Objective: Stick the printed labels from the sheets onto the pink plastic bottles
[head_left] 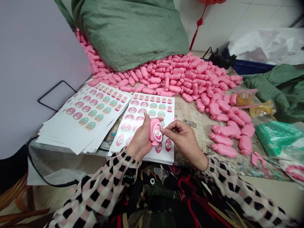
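Note:
My left hand grips a small pink plastic bottle upright, its base pointing down. An oval sticker label sits on the bottle's front. My right hand pinches at the label's edge with thumb and forefinger. Beneath both hands lies a sheet of printed oval stickers, with some ovals peeled off or hidden by my hands. To its left is a stack of similar sticker sheets. A large heap of pink bottles spreads across the table behind them.
A stuffed green sack leans on the heap's far side. A white panel stands at left. Newspaper covers the tabletop. A green packet, green cloth, and a blue crate lie at right.

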Demonstrator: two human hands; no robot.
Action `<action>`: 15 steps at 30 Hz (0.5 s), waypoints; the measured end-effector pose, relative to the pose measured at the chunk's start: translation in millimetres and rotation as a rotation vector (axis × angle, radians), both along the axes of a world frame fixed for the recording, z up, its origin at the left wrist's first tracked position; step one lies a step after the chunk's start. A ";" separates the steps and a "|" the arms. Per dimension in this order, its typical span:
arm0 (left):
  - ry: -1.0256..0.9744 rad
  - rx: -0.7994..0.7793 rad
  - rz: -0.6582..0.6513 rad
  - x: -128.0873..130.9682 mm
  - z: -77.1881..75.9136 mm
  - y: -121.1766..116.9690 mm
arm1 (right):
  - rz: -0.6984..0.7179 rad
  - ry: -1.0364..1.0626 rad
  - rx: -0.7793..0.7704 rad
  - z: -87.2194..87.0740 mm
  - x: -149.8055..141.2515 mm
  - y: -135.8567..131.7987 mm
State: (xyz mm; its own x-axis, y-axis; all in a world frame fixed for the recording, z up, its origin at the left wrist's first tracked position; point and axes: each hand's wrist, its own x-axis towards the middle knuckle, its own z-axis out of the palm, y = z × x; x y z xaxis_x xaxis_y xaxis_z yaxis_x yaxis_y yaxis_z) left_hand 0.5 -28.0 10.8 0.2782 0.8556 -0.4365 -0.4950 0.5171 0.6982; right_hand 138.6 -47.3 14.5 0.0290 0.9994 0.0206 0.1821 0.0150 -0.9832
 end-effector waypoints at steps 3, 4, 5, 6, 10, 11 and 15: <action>-0.006 0.037 -0.017 -0.3 -0.1 -1.5 | -0.001 -0.010 0.010 0.6 -1.1 0.7; -0.008 0.048 -0.023 -0.4 -0.4 -1.9 | 0.000 -0.013 0.008 0.9 -1.5 0.9; -0.007 0.057 -0.032 -0.5 -0.8 -2.4 | 0.003 -0.015 0.005 1.1 -1.9 1.1; -0.003 0.062 -0.041 -0.7 -1.3 -2.8 | 0.005 -0.018 0.003 1.2 -2.3 1.2; 0.011 0.069 -0.054 -1.3 -3.1 -3.0 | -0.006 -0.031 0.008 1.9 -3.6 1.4; 0.006 0.072 -0.045 -1.7 -3.3 -2.7 | -0.008 -0.023 0.003 2.5 -3.7 1.3; -0.022 0.029 -0.135 -5.3 -1.3 -0.7 | 0.054 0.128 -0.064 7.8 -1.2 1.9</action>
State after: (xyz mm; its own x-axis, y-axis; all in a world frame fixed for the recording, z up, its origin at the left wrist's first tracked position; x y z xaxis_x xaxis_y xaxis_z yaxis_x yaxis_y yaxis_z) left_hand -4.8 -28.7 9.5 0.4004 0.8221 -0.4048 -0.4376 0.5597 0.7038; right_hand 137.4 -45.4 22.3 -0.0269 0.9987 -0.0441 0.0560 -0.0425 -0.9975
